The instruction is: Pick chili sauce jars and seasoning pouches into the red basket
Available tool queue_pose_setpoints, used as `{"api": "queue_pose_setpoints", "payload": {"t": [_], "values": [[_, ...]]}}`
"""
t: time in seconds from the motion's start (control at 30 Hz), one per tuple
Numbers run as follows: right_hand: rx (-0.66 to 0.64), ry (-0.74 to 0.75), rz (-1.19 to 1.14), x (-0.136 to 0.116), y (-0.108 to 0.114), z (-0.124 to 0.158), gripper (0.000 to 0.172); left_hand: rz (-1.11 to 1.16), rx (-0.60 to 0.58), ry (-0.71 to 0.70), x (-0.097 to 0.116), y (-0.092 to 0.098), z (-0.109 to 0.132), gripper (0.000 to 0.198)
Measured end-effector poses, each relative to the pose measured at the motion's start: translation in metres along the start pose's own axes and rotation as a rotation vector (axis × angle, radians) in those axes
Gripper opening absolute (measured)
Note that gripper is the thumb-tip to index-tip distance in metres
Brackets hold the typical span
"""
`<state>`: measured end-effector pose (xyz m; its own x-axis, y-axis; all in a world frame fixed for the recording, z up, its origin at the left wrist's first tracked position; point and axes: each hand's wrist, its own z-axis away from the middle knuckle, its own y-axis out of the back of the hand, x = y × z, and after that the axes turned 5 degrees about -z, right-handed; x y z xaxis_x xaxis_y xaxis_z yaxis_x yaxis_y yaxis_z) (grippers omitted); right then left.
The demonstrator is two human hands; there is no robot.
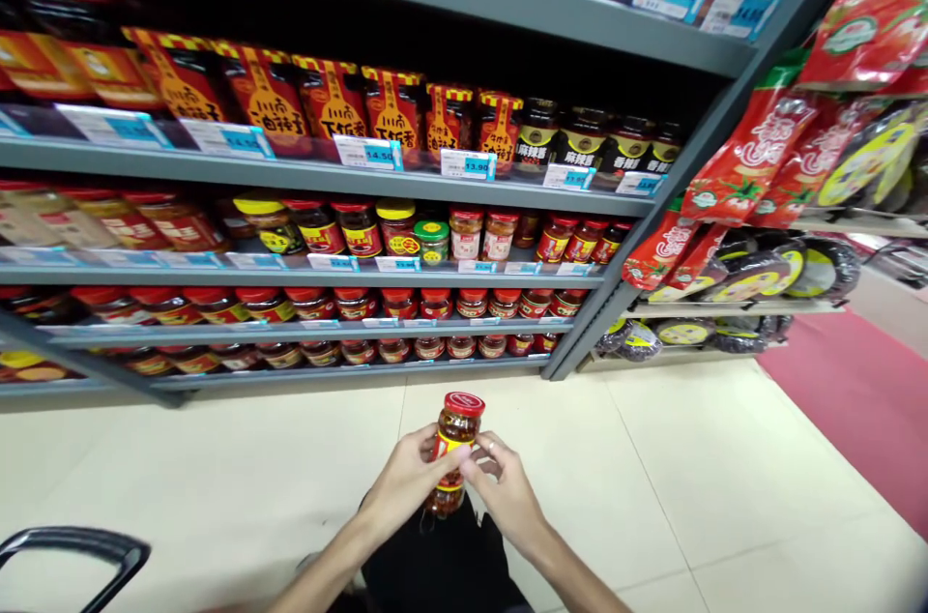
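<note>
A glass jar of chili sauce (pixel 449 495) with a red lid and a red-and-yellow label stands nearly upright between my hands, above my dark-clothed lap. My left hand (pixel 412 476) wraps round its left side, the thumb lying across the label. On the other side my right hand (pixel 504 485) pinches the jar with thumb and fingers, and a ring shows on one finger. Both thumbs meet at the front of the label. The fingers behind the jar are partly hidden.
Ahead, a grey shelf unit (pixel 304 170) carries rows of sauce jars (pixel 337 228) with price tags. Red packets (pixel 750 154) and dark wrapped packs (pixel 754 277) fill a rack at right. A black handle (pixel 79 536) juts in at lower left over the tiled floor (pixel 253 458).
</note>
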<state>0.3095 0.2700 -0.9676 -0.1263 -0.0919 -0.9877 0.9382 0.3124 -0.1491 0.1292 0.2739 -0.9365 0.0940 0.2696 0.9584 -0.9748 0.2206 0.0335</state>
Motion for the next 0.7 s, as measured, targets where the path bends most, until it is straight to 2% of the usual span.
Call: {"api": "queue_pose_setpoints", "payload": {"t": [0.2, 0.5, 0.7], "values": [[0.069, 0.019, -0.083, -0.005, -0.006, -0.001, 0.048, 0.019, 0.065, 0.003, 0.009, 0.001, -0.007, 0.058], [0.051, -0.028, -0.082, -0.002, 0.010, 0.019, 0.051, 0.014, 0.006, -0.042, 0.006, -0.006, -0.013, 0.056], [0.072, 0.014, -0.086, -0.005, 0.006, 0.020, 0.058, 0.057, 0.006, -0.055, 0.013, -0.009, -0.020, 0.057]]}}
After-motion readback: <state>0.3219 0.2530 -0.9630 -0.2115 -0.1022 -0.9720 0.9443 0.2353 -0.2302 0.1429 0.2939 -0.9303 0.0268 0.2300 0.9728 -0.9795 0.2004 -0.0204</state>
